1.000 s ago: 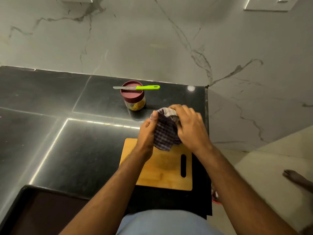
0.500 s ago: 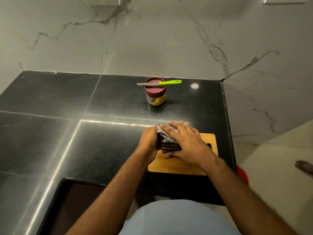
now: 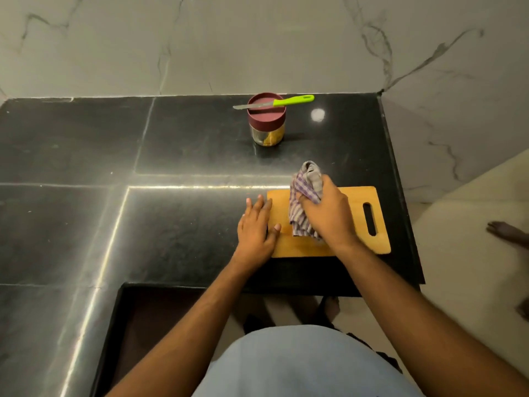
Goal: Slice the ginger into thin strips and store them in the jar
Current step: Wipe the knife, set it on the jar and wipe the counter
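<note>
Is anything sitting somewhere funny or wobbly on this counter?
Yes: the green-handled knife lies balanced across the maroon lid of the jar, blade and handle overhanging either side. It could slide off. Nothing looks spilled; the right hand grips a checked cloth on the cutting board.

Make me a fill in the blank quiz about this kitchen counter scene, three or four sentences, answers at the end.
1. The knife with the green handle lies across the lid of the ____.
2. The right hand grips a checked ____ over the cutting board.
3. The left hand rests flat at the board's ____ edge.
4. The jar has its lid ____.

Missing words: jar; cloth; left; on
</note>
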